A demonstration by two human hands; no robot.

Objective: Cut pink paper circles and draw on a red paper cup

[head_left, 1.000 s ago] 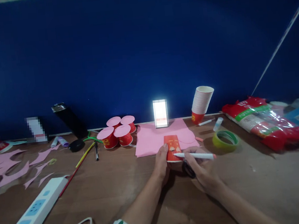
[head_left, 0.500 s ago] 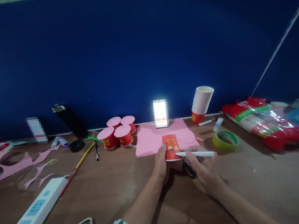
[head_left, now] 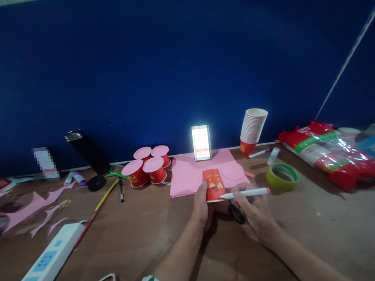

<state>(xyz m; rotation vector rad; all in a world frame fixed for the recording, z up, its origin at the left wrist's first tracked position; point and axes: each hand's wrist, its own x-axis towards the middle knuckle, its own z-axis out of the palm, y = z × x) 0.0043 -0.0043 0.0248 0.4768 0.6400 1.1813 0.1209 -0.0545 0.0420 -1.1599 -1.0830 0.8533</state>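
Note:
My left hand [head_left: 201, 205] grips the left side of a red paper cup [head_left: 214, 184] standing upside down on pink paper [head_left: 189, 176]. Fingers of my right hand [head_left: 253, 211] are closed round a white marker [head_left: 245, 193] with a pink end, its tip at the cup's lower rim. Black scissors [head_left: 236, 211] lie on the table just under my right hand.
Several red cups with pink lids [head_left: 147, 165] stand at the left of the pink sheet. A stack of paper cups [head_left: 252, 130], a green tape roll [head_left: 282, 175] and a red packet [head_left: 329, 152] are at the right. A white power strip [head_left: 37, 274] lies front left beside pink scraps [head_left: 30, 208].
The cup and both hands have shifted slightly away from me and to the left. The pink scraps at the far left have moved.

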